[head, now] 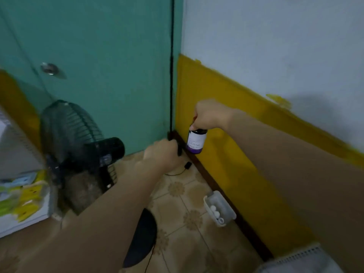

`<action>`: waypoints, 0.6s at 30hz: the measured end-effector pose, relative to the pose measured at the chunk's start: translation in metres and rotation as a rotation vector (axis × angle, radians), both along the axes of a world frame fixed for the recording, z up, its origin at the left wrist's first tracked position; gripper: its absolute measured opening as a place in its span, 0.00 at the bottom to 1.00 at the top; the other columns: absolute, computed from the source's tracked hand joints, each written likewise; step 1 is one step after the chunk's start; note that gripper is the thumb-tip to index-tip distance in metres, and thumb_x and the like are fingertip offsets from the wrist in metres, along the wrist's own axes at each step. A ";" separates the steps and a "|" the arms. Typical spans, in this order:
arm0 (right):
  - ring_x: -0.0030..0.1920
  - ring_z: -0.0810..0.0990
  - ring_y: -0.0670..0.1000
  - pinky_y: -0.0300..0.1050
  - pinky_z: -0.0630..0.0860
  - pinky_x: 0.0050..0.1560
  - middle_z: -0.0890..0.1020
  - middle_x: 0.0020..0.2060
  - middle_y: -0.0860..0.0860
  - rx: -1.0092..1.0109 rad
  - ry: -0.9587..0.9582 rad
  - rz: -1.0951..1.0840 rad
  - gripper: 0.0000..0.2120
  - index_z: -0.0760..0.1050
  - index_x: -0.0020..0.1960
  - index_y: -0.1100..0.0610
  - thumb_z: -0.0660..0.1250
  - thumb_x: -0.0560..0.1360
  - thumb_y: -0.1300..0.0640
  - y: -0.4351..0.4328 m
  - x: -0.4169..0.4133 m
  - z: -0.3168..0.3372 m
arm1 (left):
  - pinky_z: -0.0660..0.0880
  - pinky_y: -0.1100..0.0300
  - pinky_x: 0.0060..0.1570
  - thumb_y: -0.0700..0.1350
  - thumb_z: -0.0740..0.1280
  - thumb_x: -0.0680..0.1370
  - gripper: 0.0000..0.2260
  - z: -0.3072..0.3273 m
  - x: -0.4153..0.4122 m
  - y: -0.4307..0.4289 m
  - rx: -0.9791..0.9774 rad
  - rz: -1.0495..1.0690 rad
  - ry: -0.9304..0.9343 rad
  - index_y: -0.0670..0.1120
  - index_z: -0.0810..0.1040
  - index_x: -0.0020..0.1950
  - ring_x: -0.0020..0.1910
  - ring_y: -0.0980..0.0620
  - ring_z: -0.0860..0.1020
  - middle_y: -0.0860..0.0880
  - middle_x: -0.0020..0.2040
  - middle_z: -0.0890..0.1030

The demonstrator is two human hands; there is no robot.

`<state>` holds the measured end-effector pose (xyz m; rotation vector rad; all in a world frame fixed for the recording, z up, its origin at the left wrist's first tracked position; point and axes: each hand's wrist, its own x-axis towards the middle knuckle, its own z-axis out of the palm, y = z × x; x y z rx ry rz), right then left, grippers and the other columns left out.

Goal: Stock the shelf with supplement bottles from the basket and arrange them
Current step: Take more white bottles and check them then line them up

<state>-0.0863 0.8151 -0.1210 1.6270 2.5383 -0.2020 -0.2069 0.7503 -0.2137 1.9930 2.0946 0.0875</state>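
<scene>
Dark supplement bottle [196,141], white label, purple band, upright, held aloft by cap

Frame is motion-blurred. Right hand [209,115], centre frame, grips a supplement bottle [196,141] by its dark cap; the bottle hangs upright in the air, with a white label and a purple band at the bottom, in front of the yellow lower wall [226,146]. Left hand [160,154], just left of and below the bottle, is curled, with something dark at its fingertips; can't tell if it's gripping it. Behind it is a green door [102,66] with a black cable [171,75] along its right edge. A black fan [78,138] sits at left. On the tiled floor [183,194], lower centre-right, a white tub [219,207] with small white balls lies against the skirting.
</scene>
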 end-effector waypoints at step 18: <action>0.27 0.56 0.49 0.40 0.55 0.26 0.58 0.27 0.52 -0.310 -0.029 -0.456 0.19 0.57 0.31 0.55 0.61 0.77 0.66 0.207 0.170 -0.291 | 0.70 0.53 0.49 0.55 0.60 0.79 0.19 -0.256 0.138 0.230 -0.302 -0.461 0.122 0.44 0.69 0.63 0.57 0.44 0.73 0.43 0.59 0.72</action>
